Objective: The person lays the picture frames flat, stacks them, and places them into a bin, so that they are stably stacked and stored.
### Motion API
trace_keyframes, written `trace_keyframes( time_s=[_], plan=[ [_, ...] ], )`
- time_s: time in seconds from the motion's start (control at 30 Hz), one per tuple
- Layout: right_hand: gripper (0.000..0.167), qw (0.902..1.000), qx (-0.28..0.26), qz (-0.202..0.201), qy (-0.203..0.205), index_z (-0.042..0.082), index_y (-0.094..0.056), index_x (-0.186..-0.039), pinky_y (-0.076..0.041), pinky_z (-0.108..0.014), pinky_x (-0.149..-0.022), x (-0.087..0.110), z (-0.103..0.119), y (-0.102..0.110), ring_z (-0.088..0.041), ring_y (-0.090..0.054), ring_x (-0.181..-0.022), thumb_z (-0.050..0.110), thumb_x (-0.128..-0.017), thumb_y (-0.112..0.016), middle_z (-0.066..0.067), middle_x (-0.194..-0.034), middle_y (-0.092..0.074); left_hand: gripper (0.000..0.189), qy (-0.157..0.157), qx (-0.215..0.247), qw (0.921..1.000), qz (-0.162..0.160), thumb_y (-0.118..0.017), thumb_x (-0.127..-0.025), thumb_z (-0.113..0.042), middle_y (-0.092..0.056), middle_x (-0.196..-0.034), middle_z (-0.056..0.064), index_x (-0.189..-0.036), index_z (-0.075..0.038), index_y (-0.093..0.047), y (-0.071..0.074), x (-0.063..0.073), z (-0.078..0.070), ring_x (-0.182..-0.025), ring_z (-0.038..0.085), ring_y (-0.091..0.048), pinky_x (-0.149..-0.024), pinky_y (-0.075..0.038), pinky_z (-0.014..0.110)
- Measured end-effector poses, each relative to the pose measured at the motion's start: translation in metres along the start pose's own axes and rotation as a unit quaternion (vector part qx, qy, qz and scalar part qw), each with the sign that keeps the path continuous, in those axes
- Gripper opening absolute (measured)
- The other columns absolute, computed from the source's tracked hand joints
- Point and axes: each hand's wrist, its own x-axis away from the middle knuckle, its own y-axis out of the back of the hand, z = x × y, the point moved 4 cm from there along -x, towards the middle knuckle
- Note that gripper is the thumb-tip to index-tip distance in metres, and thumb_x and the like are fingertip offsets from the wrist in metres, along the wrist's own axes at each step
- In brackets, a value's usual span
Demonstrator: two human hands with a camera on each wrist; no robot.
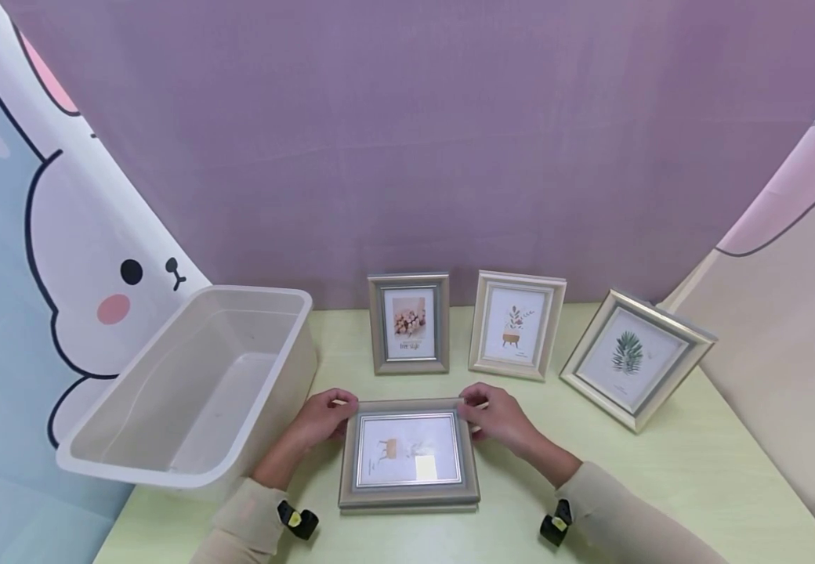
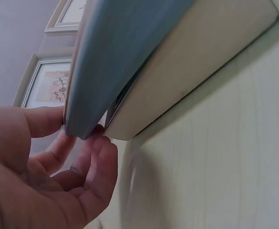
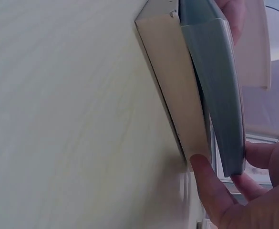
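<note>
In the head view a silver-grey picture frame [image 1: 409, 497] lies flat with its chair-and-plant print turned sideways. My left hand [image 1: 320, 421] pinches its far left corner between thumb and fingers. At the far right corner my right hand [image 1: 502, 420] pinches it too. Underneath is a second frame, its cream side [image 2: 191, 67] against the table; a narrow wedge-shaped gap separates the two at the held end. One finger of the right hand [image 3: 253, 200] touches the lower frame [image 3: 172, 86] in the right wrist view. The lower frame's front is hidden.
Behind stand a flower-print frame [image 1: 374, 329], a cream plant-print frame [image 1: 478, 329] and a tilted leaf-print frame [image 1: 591, 338]. A deep beige plastic bin [image 1: 295, 352] stands at the left on the pale green table [image 1: 718, 486]. A purple cloth [image 1: 407, 157] hangs at the back.
</note>
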Motion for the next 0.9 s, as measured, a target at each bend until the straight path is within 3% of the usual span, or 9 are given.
trace_keyframes(
  time_s=[0.5, 0.9],
  plan=[
    [0.020, 0.9992, 0.029, -0.007, -0.027, 0.000, -0.065, -0.115, -0.063, -0.035, -0.067, 0.0003, -0.0050, -0.0056, -0.018, -0.067, -0.082, 0.007, -0.096, -0.066, -0.015, -0.107, -0.066, 0.013, -0.014, -0.024, 0.9995, -0.016, -0.067, -0.096, -0.012, -0.065, -0.087, 0.005, -0.103, -0.002, -0.072, -0.0025, -0.0039, 0.0044, -0.071, 0.014, -0.058, -0.064, -0.054, 0.028],
    [0.025, 0.9977, 0.055, 0.027, -0.029, 0.000, -0.065, -0.120, -0.063, -0.035, -0.067, -0.0020, -0.0004, -0.0021, -0.019, -0.067, -0.083, 0.009, -0.097, -0.066, -0.013, -0.108, -0.065, 0.016, -0.025, -0.030, 0.9992, 0.013, -0.065, -0.096, -0.010, -0.064, -0.086, 0.006, -0.106, 0.002, -0.069, -0.0024, -0.0028, -0.0016, -0.071, 0.014, -0.057, -0.063, -0.053, 0.028]
  ],
)
